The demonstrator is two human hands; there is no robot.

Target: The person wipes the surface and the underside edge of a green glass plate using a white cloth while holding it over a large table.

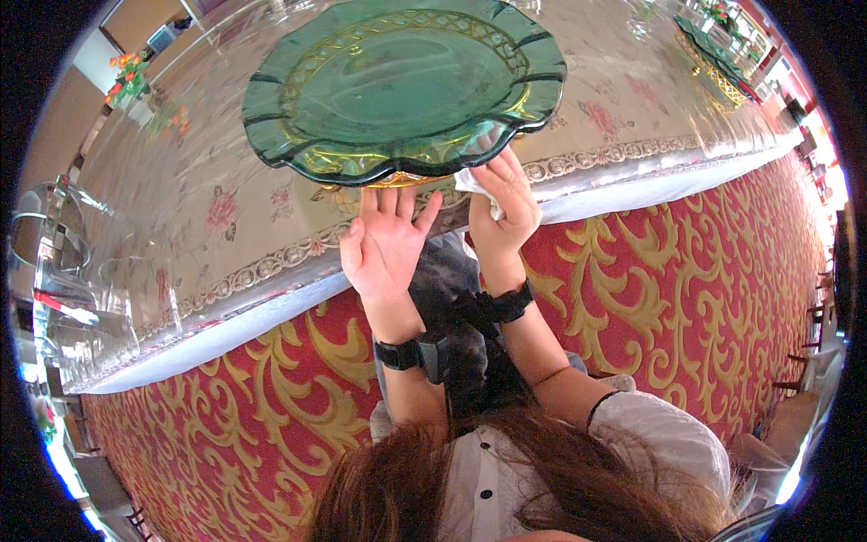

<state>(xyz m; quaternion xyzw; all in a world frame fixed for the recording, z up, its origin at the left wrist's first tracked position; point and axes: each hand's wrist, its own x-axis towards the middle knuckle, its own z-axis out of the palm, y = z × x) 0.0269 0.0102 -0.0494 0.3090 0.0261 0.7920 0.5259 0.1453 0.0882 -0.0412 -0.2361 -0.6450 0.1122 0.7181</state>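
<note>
A large green glass plate with a scalloped rim and a gold lattice band stands over the near part of the table. Something gold shows beneath its near rim; whether that is a stand I cannot tell. My left hand is palm up with its fingers spread, the fingertips hidden under the plate's near edge. At the near right rim, my right hand pinches a white cloth or tissue. Its fingertips reach up against the glass.
A floral tablecloth under a clear plastic cover dresses the table. Orange flowers stand at the far left. Another green and gold dish sits at the far right. Clear glassware is at the left edge. Red and gold carpet covers the floor.
</note>
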